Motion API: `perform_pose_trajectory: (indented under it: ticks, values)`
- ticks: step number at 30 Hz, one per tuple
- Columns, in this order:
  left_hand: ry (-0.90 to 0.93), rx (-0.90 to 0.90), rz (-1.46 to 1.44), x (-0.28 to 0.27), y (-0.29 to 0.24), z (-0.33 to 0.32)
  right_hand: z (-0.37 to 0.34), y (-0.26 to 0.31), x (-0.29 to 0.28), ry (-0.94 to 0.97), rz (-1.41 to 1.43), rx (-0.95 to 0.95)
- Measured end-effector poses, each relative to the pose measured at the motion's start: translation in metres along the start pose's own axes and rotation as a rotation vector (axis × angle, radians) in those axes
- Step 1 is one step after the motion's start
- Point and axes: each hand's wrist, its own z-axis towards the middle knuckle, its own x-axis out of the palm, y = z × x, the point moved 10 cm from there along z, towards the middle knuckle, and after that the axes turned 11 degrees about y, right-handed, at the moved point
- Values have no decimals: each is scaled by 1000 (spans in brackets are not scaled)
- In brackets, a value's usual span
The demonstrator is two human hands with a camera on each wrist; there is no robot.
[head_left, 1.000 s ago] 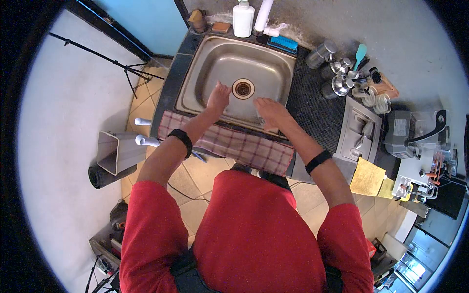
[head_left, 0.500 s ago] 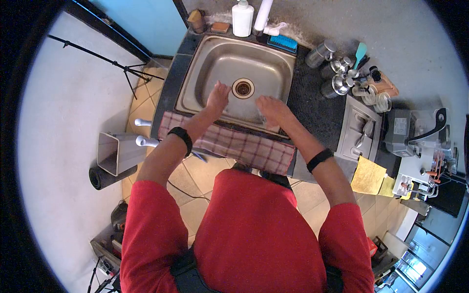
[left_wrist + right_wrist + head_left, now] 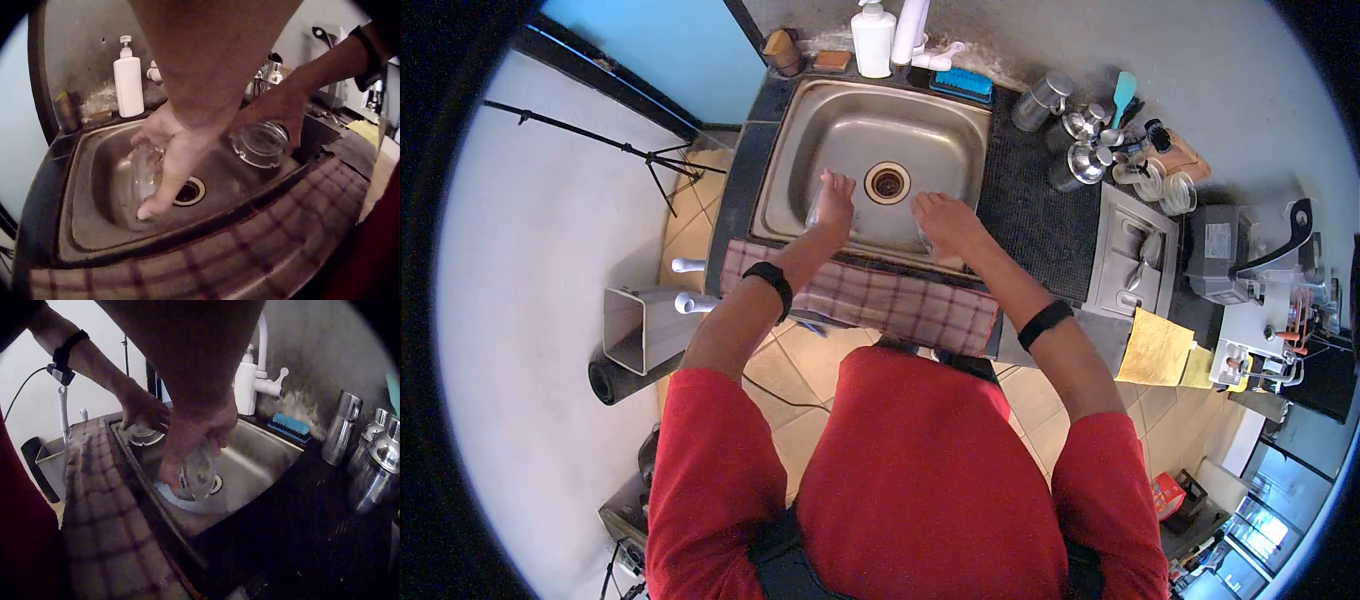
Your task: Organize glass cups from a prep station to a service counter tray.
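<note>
Over the steel sink (image 3: pixel 800 150), my left hand (image 3: pixel 833 208) grips a clear glass ashtray (image 3: pixel 142 178) on edge, thumb on its near side and fingers at the far side. To the right, my right hand (image 3: pixel 948 225) holds a second clear glass ashtray (image 3: pixel 261 147), round with a notched rim. In the right wrist view this ashtray (image 3: pixel 198 474) is tilted, with fingers and thumb around its edge. Both hands are inside the basin, on either side of the drain (image 3: pixel 887 183). The head view mostly hides the ashtrays behind the hands.
A white pump bottle (image 3: pixel 874 40), a white faucet (image 3: pixel 912 35) and a blue brush (image 3: pixel 962 84) stand behind the sink. Metal shakers (image 3: pixel 1080 165) are to the right. A checked cloth (image 3: pixel 870 300) lies along the front edge.
The head view has turned slightly, shifting the sink left. My left hand has turned a little, and a glass edge now shows beside it. My right hand keeps its grip.
</note>
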Motion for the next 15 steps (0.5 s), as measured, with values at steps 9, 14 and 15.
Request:
perform_pose_trajectory:
  ticks: [9, 14, 15]
  values:
    - [133, -38, 130, -9, -3, -15, 6, -3, 16, -12, 25, -4]
    - [93, -106, 34, -6, -4, 1, 3, -2, 1, 53, -13, -2]
    - [117, -110, 97, -18, 5, -13, 4, -4, -1, 58, 11, 10]
